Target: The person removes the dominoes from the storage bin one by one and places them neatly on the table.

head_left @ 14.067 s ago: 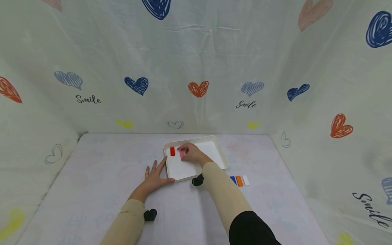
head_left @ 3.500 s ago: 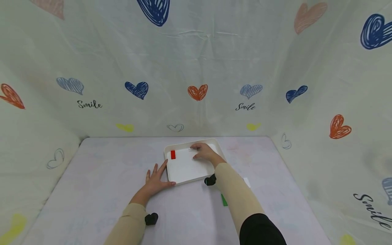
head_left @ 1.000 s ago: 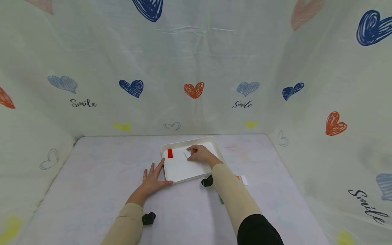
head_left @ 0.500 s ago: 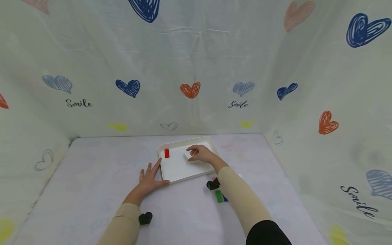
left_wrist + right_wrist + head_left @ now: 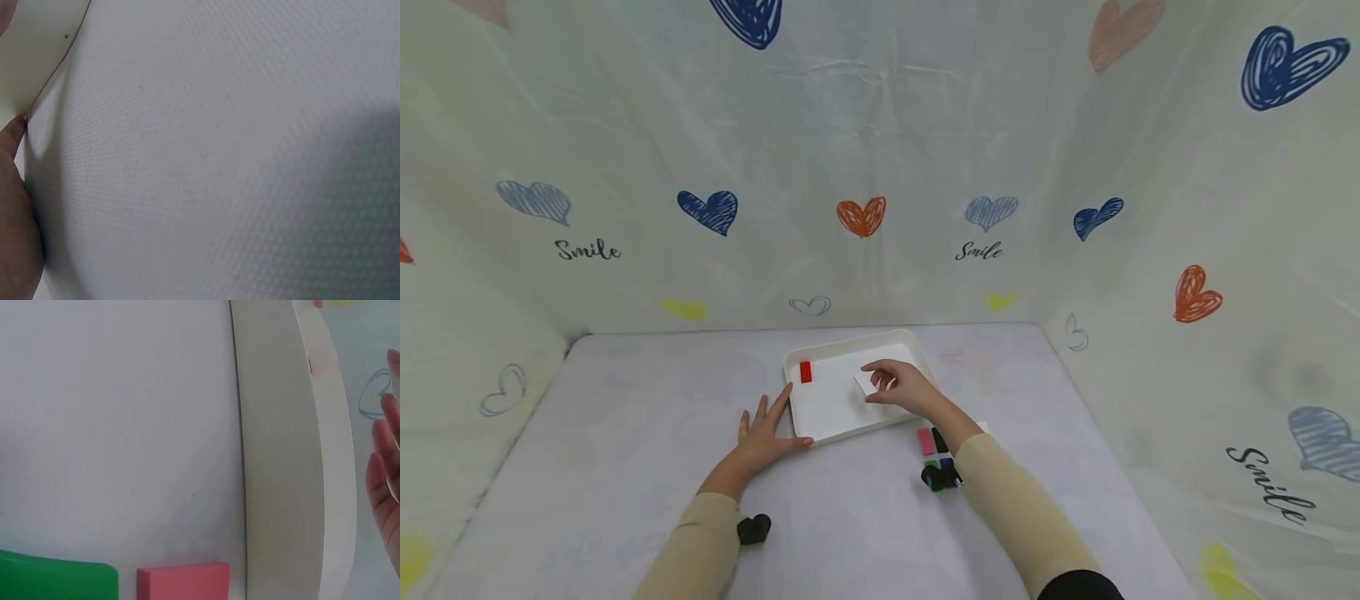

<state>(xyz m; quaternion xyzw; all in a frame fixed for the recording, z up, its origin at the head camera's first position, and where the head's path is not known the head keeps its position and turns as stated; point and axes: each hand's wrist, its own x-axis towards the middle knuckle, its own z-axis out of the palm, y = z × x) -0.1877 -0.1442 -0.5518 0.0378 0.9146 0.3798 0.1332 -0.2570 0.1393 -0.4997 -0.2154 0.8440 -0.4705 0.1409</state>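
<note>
A white shallow tray (image 5: 827, 408) stands on the table in the head view, with a red block (image 5: 806, 372) near its far left corner. My left hand (image 5: 760, 442) has its fingers spread, with a fingertip and the thumb touching the tray's left side and near corner. My right hand (image 5: 904, 388) pinches a flat white block (image 5: 864, 383) over the middle of the tray. In the right wrist view, the fingers (image 5: 381, 478) show at the right edge beyond the tray wall (image 5: 281, 456); the white block is barely visible there.
On the table, near the tray's front side, lie a pink block (image 5: 927, 442), a black block (image 5: 940, 440) and a green block (image 5: 56, 578), partly covered by the right wrist's camera. Bluish and white pieces show beside the right sleeve. A heart-printed curtain (image 5: 895, 167) encloses the table.
The pink block, in my right hand inside the tray 14 seconds ago, now lies on the table. Over the last second my right hand has raised the white block slightly. The left hand keeps its place.
</note>
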